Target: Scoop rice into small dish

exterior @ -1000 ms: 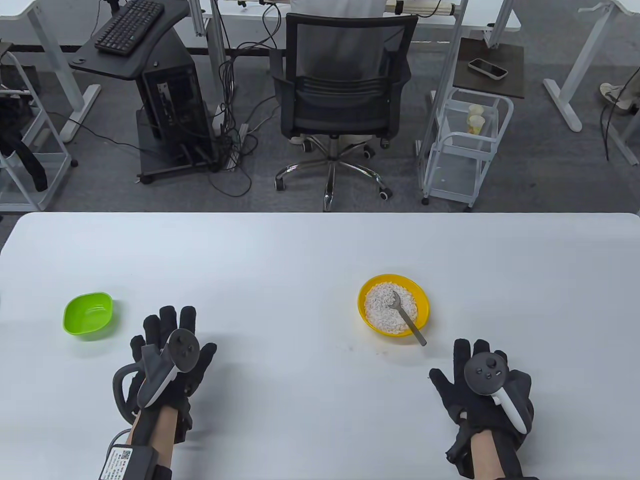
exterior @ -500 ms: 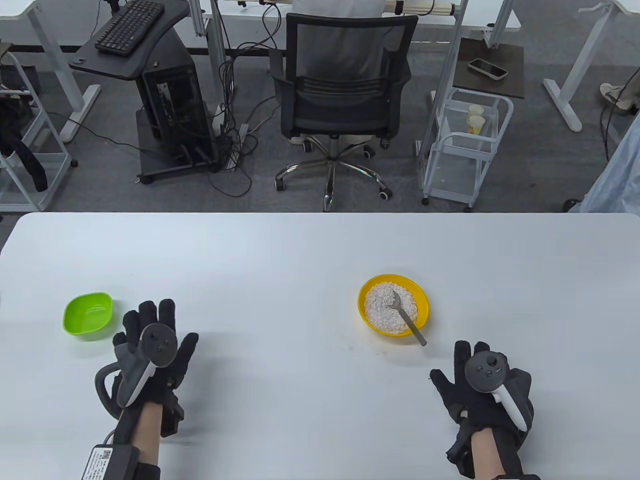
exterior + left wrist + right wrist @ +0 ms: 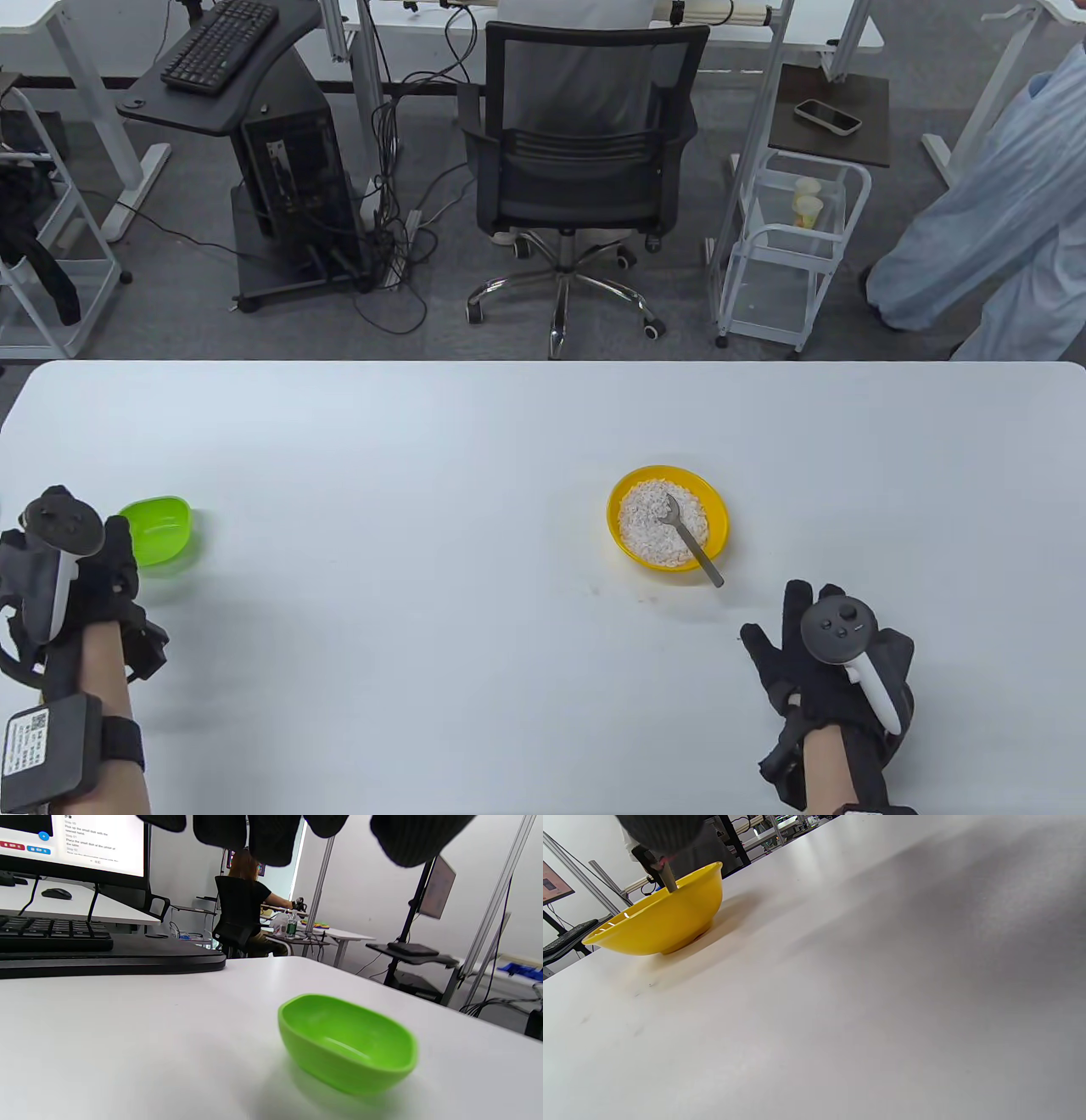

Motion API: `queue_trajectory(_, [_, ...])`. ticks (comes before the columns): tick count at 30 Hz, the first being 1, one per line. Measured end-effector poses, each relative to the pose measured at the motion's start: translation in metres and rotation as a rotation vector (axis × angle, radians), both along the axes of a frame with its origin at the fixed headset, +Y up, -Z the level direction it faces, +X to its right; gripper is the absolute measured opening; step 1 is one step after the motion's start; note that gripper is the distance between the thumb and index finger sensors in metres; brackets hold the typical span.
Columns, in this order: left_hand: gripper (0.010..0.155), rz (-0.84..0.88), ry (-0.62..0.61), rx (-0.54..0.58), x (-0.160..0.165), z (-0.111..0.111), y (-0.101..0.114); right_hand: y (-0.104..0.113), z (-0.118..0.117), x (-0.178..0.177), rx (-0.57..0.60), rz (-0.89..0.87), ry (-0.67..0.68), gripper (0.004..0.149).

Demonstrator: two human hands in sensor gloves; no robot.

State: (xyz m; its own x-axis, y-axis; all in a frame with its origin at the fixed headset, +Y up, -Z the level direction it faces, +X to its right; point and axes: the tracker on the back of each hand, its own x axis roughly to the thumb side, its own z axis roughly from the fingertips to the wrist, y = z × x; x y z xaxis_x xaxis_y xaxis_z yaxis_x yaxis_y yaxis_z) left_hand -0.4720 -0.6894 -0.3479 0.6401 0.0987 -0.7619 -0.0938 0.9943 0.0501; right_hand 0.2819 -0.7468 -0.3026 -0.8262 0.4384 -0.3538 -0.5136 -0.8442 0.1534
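Observation:
The small green dish (image 3: 165, 528) stands empty at the table's left; it also shows in the left wrist view (image 3: 348, 1043). My left hand (image 3: 114, 556) is just left of it, fingers (image 3: 271, 836) spread above it and apart from it, holding nothing. The yellow bowl (image 3: 612, 518) of white rice (image 3: 649, 526) stands right of centre, with a metal spoon (image 3: 694, 548) lying in it, handle over the near rim. My right hand (image 3: 802, 632) rests open on the table just near-right of the spoon handle (image 3: 667, 878). The bowl's wall (image 3: 657, 929) shows in the right wrist view.
The white table (image 3: 424, 509) stretches wide between dish and bowl. Beyond its far edge are an office chair (image 3: 585, 161), a wire cart (image 3: 789, 255) and a person in light blue (image 3: 993, 229) walking past. A keyboard shelf (image 3: 106, 955) stands behind the table's left end.
My left hand has moved left, from the near right of the green dish to its left side, now covering part of it. My right hand shifted slightly right. A person walked in at the back right.

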Motion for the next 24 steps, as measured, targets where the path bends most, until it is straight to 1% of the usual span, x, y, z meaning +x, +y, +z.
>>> queue_trajectory(1, [0.069, -0.016, -0.002, -0.028, -0.002, -0.004, -0.004, 0.0, 0.0, 0.0, 0.0, -0.001, -0.001, 0.078])
queue_trajectory(3, [0.07, -0.06, 0.008, -0.15, -0.004, -0.02, -0.014, 0.0, 0.0, 0.0, 0.0, -0.005, 0.0, 0.078])
queue_trajectory(6, [0.072, -0.116, 0.019, -0.243, -0.006, -0.037, -0.02, -0.001, 0.001, 0.001, 0.001, -0.002, -0.003, 0.078])
queue_trajectory(9, [0.07, -0.124, 0.046, -0.298, -0.009, -0.049, -0.026, 0.0, 0.002, 0.002, 0.004, -0.005, -0.008, 0.078])
queue_trajectory(11, [0.07, -0.133, 0.053, -0.326, -0.011, -0.055, -0.039, 0.001, 0.003, 0.004, 0.016, -0.019, -0.013, 0.078])
queue_trajectory(13, [0.068, -0.137, 0.05, -0.339, -0.014, -0.057, -0.051, 0.002, 0.003, 0.005, 0.019, -0.024, -0.018, 0.078])
queue_trajectory(15, [0.065, -0.092, 0.082, -0.309, -0.017, -0.056, -0.06, 0.001, 0.004, 0.007, 0.014, -0.034, -0.023, 0.078])
queue_trajectory(18, [0.063, -0.046, 0.118, -0.247, -0.02, -0.054, -0.063, 0.0, 0.004, 0.008, 0.011, -0.036, -0.033, 0.078])
queue_trajectory(21, [0.058, -0.009, 0.143, -0.25, -0.02, -0.051, -0.065, 0.0, 0.005, 0.009, 0.01, -0.034, -0.04, 0.078])
queue_trajectory(24, [0.05, -0.028, 0.156, -0.229, -0.021, -0.05, -0.065, 0.0, 0.005, 0.009, 0.007, -0.025, -0.044, 0.078])
